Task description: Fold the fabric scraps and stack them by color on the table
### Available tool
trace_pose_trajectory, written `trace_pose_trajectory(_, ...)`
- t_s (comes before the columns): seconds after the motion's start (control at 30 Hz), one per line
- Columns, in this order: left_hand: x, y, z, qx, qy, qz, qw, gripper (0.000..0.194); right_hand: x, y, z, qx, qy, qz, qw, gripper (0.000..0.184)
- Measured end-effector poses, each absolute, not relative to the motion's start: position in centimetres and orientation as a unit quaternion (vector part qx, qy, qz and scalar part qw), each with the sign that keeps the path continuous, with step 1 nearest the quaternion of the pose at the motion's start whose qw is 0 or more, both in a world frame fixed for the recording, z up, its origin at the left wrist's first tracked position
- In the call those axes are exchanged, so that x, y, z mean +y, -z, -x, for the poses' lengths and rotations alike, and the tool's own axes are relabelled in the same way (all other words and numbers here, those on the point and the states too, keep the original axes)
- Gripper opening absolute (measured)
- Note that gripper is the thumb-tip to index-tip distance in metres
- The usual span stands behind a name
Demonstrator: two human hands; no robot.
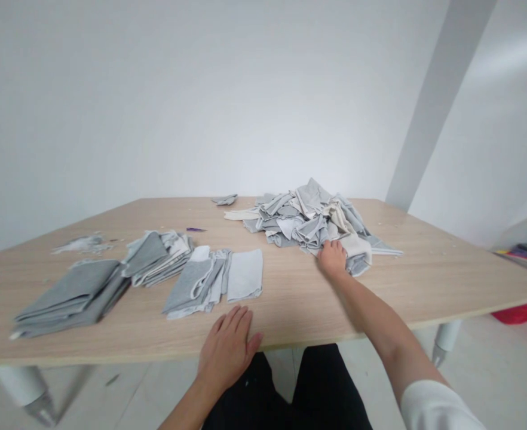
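Observation:
My right hand (333, 258) reaches out to the near edge of a loose heap of grey and cream cloths (311, 221) and its fingers curl into the heap's front cloths. My left hand (227, 346) lies flat, palm down, on the wooden table (425, 275) at its front edge, holding nothing. Just beyond my left hand lies a fanned stack of folded grey and white cloths (212, 280).
Two more folded stacks sit to the left, one grey (73, 295) and one mixed (158, 257). A small purple object (195, 229), fabric scraps (82, 243) and a lone grey cloth (225, 200) lie farther back. A red item (523, 312) is on the floor at right.

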State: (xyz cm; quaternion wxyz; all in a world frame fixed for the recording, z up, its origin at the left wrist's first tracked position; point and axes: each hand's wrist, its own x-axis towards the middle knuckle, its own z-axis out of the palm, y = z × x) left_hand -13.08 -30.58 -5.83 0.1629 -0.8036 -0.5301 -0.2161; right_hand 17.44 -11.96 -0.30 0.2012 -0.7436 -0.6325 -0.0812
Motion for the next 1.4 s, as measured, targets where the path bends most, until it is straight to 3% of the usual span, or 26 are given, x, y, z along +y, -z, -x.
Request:
trace_pose_trajectory(0.2, -30.6, 5.9, 13.1, -0.535, 0.214, 0.802, 0.159, 0.039, -11.2, 1.3, -18.7, -0.636, 0.042, 0.755, 0.152, 0.036)
trace_pose_trajectory(0.6, -31.1, 5.9, 12.6, -0.548, 0.216, 0.791, 0.165, 0.038, -10.5, 1.5, -19.7, -0.592, 0.038, 0.783, 0.187, 0.032)
trace_pose_trajectory(1.0, -31.3, 5.6, 12.5, -0.551, 0.204, 0.79, 0.172, 0.038, -10.9, -2.1, -19.8, -0.555, -0.007, 0.752, 0.355, 0.039)
trace_pose_trajectory(1.4, -31.4, 5.2, 12.3, -0.555, 0.204, 0.789, 0.169, 0.038, -15.7, -2.7, -16.3, -0.588, -0.109, 0.586, 0.547, 0.031)
